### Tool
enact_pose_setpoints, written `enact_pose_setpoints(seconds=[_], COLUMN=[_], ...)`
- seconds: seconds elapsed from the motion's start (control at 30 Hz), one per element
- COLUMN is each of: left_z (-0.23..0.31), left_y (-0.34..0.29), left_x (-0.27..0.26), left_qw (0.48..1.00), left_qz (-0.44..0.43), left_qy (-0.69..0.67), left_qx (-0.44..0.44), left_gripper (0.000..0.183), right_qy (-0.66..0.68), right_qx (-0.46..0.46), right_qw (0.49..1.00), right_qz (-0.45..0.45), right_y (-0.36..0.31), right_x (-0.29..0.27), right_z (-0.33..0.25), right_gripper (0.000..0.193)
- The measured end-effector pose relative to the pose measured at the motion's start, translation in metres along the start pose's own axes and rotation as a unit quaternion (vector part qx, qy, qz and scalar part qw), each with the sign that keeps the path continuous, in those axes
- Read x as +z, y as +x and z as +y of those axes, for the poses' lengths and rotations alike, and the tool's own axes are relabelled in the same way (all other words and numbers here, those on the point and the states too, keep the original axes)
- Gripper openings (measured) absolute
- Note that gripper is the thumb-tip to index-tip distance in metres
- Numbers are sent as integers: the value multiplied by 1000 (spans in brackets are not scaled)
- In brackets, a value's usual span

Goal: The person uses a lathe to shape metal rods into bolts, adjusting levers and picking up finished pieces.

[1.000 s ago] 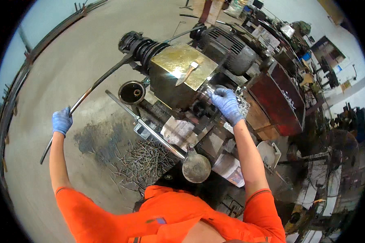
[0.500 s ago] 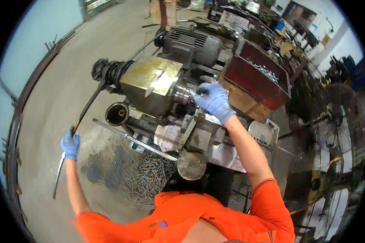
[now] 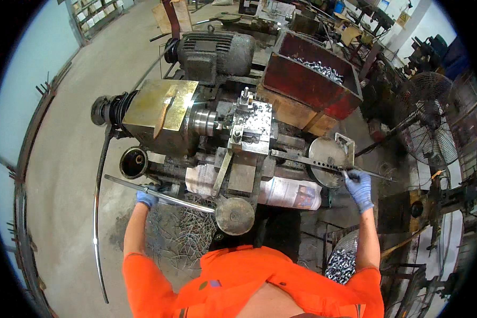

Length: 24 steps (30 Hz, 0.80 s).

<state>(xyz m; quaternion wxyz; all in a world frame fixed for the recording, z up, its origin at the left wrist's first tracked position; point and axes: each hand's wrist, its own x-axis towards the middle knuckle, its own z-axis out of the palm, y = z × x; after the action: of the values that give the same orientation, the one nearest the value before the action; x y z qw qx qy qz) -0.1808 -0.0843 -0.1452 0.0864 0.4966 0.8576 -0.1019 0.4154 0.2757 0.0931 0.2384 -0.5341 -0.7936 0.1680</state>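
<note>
My left hand (image 3: 147, 199), in a blue glove, is low beside the long silver lever (image 3: 183, 201) on the near side of a greasy lathe. Its fingers are dark and partly hidden behind that lever, so their grip does not show. At the right, my gloved right hand (image 3: 360, 190) is closed on the end of a flat metal bar with a row of holes (image 3: 315, 162). Left of the bar is the tool block (image 3: 252, 127), strewn with bright chips, facing the shiny chuck (image 3: 204, 122). A long dark lever (image 3: 96, 206) hangs at the far left, untouched.
A red metal bin (image 3: 310, 85) of small shiny parts stands behind the lathe, near a motor (image 3: 215, 55). Thin metal scraps (image 3: 193, 228) litter the floor below. A basket of metal parts (image 3: 342, 265) is near my right arm. A large fan (image 3: 426, 119) stands right.
My left hand has let go of the long dark lever and moved right, to beside the silver lever. My right hand has gone from the chuck to the holed bar. The view has shifted.
</note>
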Motion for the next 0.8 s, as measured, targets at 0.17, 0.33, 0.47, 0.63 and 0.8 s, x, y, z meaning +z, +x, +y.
enact_pose_setpoints(seconds=[0.17,0.33,0.47,0.63,0.8], left_z=[-15,-34,-96,-67,-22], left_y=[-7,-48,-76,-77,-24], left_x=[14,-48,-31,-83,-81], left_qw=[999,972,873,653,487], left_qz=[32,21,140,279,344], left_qy=[-2,-154,-402,-635,-685], left_qx=[-21,-176,-239,-302,-420], left_gripper=[26,36,35,38,33], right_qy=[-10,-350,-383,-408,-351], right_qx=[35,-11,142,191,182], right_qw=[998,936,909,893,918], right_qz=[58,34,-81,-22,10], right_y=[22,37,50,21,-64], right_x=[-4,-36,-45,-34,-33], right_z=[108,195,204,213,202], right_gripper=[21,39,55,42,40])
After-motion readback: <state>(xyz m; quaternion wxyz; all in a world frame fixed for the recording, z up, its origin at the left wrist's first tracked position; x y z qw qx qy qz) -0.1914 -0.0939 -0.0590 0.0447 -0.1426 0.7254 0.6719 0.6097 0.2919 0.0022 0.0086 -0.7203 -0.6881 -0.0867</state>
